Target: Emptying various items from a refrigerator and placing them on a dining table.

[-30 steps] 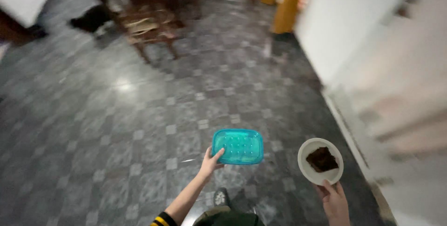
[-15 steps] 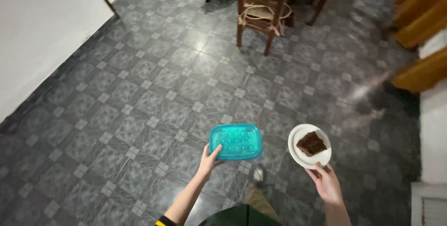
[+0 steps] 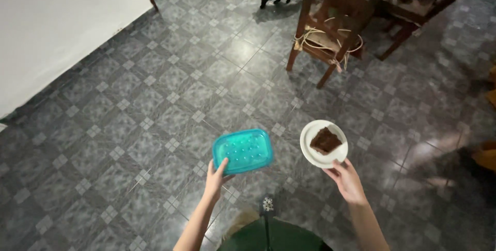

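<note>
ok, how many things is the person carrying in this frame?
2. A teal plastic rectangular container in the left hand, and a round white plate bearing a dark brown slice of cake in the right hand. Nothing else visibly held.

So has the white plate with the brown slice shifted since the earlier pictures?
Yes. The white plate, held in the right hand, has come nearer the wooden chair, carried along as the person walks across the tiled floor.

Head view, steeply down, floor (image 3: 155,106)
</note>
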